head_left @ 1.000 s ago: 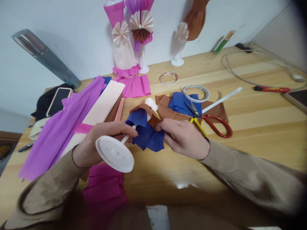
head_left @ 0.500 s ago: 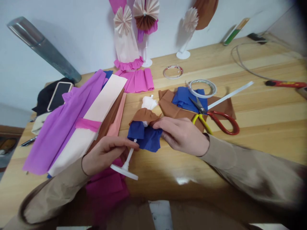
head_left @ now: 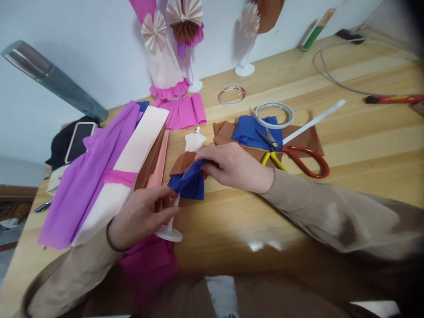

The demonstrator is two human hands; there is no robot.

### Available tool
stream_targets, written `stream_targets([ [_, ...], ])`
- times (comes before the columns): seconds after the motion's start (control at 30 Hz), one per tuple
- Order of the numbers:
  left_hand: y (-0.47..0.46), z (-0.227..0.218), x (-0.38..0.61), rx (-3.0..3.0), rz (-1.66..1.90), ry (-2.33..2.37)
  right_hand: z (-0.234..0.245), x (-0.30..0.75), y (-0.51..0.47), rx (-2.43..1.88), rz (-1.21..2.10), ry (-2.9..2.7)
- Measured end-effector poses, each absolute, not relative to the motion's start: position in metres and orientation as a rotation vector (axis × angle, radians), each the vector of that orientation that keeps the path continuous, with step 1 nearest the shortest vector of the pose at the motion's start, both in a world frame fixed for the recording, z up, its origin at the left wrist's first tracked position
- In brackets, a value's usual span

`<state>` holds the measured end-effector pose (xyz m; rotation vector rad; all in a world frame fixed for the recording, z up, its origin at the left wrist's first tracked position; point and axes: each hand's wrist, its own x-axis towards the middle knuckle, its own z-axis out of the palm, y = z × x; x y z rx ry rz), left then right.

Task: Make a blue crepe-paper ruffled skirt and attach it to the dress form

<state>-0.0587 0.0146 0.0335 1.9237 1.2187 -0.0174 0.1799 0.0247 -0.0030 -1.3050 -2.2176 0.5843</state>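
A small white dress-form mannequin (head_left: 194,142) on a round-footed stand (head_left: 172,235) leans away from me above the table. Around its waist is a brown crepe-paper piece (head_left: 181,163), with blue crepe paper (head_left: 192,185) below it. My left hand (head_left: 139,218) has its thumb and fingers closed about the stand's thin pole, near the blue hem. Between the thumb and fingertips of my right hand (head_left: 232,167), an edge of the blue paper is pinched and lifted; that hand hides part of the brown piece.
Red-and-yellow-handled scissors (head_left: 274,148) and a tape roll (head_left: 274,115) lie on folded blue and brown paper at right. Purple paper (head_left: 96,176) and cream strips (head_left: 142,141) are stacked at left, near a phone (head_left: 80,140). Decorated stands (head_left: 245,70) line the wall.
My right hand has moved left and pulled the blue paper up across the mannequin's front. The mannequin's stand has shifted slightly, with my left hand still at its pole. The whole view has shifted too.
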Motion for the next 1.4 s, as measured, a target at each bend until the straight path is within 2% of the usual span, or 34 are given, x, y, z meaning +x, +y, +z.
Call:
stream_targets([
  [0.13, 0.012, 0.041, -0.047, 1.92, 0.133, 1.337, -0.002, 0.18, 0.025, -1.315, 0.6, -2.18],
  [0.33, 0.017, 0.037, -0.016, 1.992, 0.106, 1.417, -0.005, 0.18, 0.025, -1.263, 0.583, -2.135],
  [0.77, 0.007, 0.034, 0.002, 2.243, 0.343, 1.465, -0.012, 0.176, 0.024, -1.117, 0.487, -2.09],
  [1.03, 0.006, 0.024, 0.005, 2.001, 0.516, 1.468, -0.001, 0.177, 0.018, -1.092, 0.533, -2.187],
  [1.23, 0.007, 0.016, 0.004, 1.737, 0.629, 1.423, 0.011, 0.186, 0.011, -1.147, 0.169, -2.457],
  [1.4, 0.007, 0.014, 0.004, 1.612, 0.687, 1.384, 0.015, 0.19, 0.009, -1.255, 0.161, -2.447],
])
